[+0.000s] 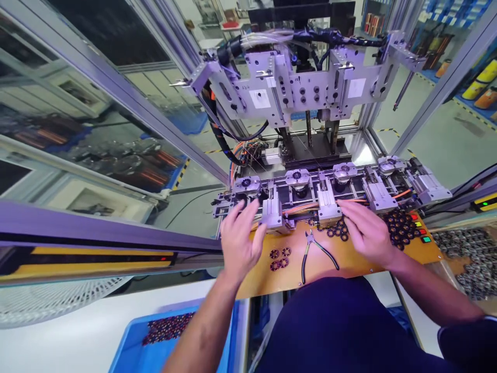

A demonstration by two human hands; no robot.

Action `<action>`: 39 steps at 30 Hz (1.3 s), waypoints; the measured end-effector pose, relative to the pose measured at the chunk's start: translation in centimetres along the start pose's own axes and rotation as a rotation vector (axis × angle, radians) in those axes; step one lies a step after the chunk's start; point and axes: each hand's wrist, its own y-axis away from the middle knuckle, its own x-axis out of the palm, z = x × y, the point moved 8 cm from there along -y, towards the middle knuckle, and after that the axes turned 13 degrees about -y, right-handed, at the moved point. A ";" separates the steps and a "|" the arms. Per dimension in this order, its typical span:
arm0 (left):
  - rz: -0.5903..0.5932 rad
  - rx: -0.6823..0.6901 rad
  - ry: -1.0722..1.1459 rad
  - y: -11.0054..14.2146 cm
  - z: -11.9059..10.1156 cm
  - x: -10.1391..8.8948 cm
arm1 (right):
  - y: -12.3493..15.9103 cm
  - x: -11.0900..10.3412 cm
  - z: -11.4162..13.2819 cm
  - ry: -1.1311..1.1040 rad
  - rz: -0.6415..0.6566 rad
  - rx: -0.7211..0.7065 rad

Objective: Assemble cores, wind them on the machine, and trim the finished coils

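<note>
My left hand (241,241) is raised with its fingers spread, holding nothing. It is in front of the leftmost clamping fixture (248,184), and I cannot tell if the fingertips touch it. My right hand (368,235) reaches left, its fingertips close together beside a silver slide block (328,204). Whatever those fingertips hold, if anything, is hidden. Dark ring parts (339,228) lie in a loose group just below the right fingers. Between the hands, cutting pliers (310,241) rest with handles apart, next to several reddish rings (280,259) on the tan board (256,285).
Above the row of fixtures stands a metal press plate (303,90) with cables. More dark rings (404,228) lie at right near coloured buttons (426,239). At lower left is a blue tray (132,344) with parts. Aluminium posts (155,109) and yellow light bars (97,257) frame the station.
</note>
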 end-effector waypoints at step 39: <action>0.636 -0.272 0.875 7.9 -13.0 6.1 | 8.0 2.4 1.9 -0.400 0.003 0.250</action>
